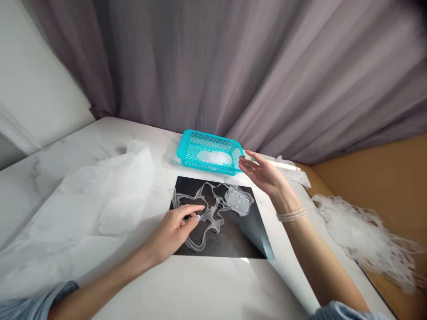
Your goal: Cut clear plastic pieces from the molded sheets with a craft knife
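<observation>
On a dark rectangular mat [230, 242] lies a translucent, web-like sheet of thin strands [211, 213], its inside largely cut away. A frosted rounded piece with small slots [239, 201] sits at its upper right end. My left hand [178, 226] is over the web's left part, index finger stretched out and thumb apart from it; whether it touches the strands I cannot tell. My right hand [263, 174] is open at the right end of a turquoise basket [184, 149], fingers extended by its rim. White translucent pieces [215, 157] lie in the basket.
A heap of translucent sheets [110, 191] covers the left of the white marbled table [213, 289]. Tangled strands [367, 235] hang over the table's right edge. Behind the basket, a white strip [285, 165] lies by the grey curtain [200, 66].
</observation>
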`<state>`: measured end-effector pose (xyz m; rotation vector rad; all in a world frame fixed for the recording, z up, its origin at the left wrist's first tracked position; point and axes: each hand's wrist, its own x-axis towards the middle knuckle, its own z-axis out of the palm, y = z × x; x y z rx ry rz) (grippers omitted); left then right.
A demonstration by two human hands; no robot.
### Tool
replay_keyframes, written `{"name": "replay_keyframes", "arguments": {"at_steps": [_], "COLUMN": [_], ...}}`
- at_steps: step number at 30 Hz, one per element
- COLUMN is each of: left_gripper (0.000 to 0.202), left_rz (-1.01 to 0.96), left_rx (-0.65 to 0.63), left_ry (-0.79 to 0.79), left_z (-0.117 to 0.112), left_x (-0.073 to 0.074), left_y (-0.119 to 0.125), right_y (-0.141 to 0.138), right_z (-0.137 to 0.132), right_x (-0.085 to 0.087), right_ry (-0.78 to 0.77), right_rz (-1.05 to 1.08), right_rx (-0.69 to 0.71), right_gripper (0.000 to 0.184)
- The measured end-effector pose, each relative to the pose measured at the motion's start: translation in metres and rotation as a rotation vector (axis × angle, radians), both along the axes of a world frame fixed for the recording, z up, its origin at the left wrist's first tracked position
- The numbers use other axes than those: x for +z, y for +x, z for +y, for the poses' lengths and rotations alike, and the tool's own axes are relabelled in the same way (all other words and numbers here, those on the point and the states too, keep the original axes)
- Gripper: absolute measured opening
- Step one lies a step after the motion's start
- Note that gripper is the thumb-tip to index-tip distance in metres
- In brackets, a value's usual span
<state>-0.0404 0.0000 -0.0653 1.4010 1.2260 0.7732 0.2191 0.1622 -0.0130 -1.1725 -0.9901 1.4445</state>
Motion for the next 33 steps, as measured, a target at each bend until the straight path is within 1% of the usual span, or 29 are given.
{"name": "replay_keyframes", "arguments": {"at_steps": [3, 6, 9, 11, 13, 16, 18, 19, 21, 24, 26, 28, 30, 33], "left_gripper": [0.037, 0.04, 0.044, 0.046, 0.046, 0.043, 0.037, 0.033, 0.029, 0.03, 0.035, 0.042, 0.044, 0.041], "left_rz": [0.306, 0.603, 0.838, 0.9, 0.921, 0.942, 0.943, 0.937, 0.917, 0.852, 0.751, 0.674, 0.687, 0.779], "left_rx": [-0.123, -0.249, -0.375, -0.446, -0.468, -0.467, -0.501, -0.526, -0.571, -0.632, -0.684, -0.714, -0.675, -0.513], "left_ry": [0.362, 0.682, 0.919, 1.017, 1.056, 1.04, 1.027, 1.024, 1.018, 1.0, 0.989, 1.006, 1.065, 1.125], "left_z": [-0.002, -0.001, 0.008, 0.02, 0.037, 0.061, 0.07, 0.071, 0.065, 0.045, 0.032, 0.022, 0.019, 0.022], "left_x": [-0.006, -0.008, -0.006, -0.006, -0.009, -0.015, -0.017, -0.017, -0.014, -0.008, -0.004, -0.002, -0.003, -0.012], "left_y": [0.009, 0.026, 0.05, 0.064, 0.073, 0.074, 0.069, 0.068, 0.069, 0.084, 0.098, 0.108, 0.112, 0.105], "right_y": [0.026, 0.04, 0.044, 0.043, 0.041, 0.042, 0.044, 0.045, 0.049, 0.053, 0.055, 0.055, 0.055, 0.052], "right_z": [-0.039, -0.07, -0.091, -0.101, -0.109, -0.118, -0.121, -0.12, -0.117, -0.105, -0.095, -0.085, -0.08, -0.084], "right_x": [-0.022, -0.047, -0.063, -0.067, -0.067, -0.067, -0.068, -0.069, -0.071, -0.07, -0.067, -0.065, -0.062, -0.06], "right_ry": [0.112, 0.167, 0.198, 0.24, 0.329, 0.551, 0.66, 0.68, 0.7, 0.711, 0.717, 0.72, 0.719, 0.687], "right_rz": [-0.228, -0.407, -0.519, -0.582, -0.664, -0.878, -0.998, -1.027, -1.065, -1.083, -1.063, -1.039, -1.022, -0.99], "right_rx": [0.014, 0.002, 0.045, 0.083, 0.126, 0.254, 0.318, 0.32, 0.295, 0.265, 0.272, 0.285, 0.284, 0.238], "right_gripper": [0.034, 0.04, 0.039, 0.035, 0.031, 0.03, 0.033, 0.033, 0.033, 0.034, 0.034, 0.034, 0.033, 0.033]}}
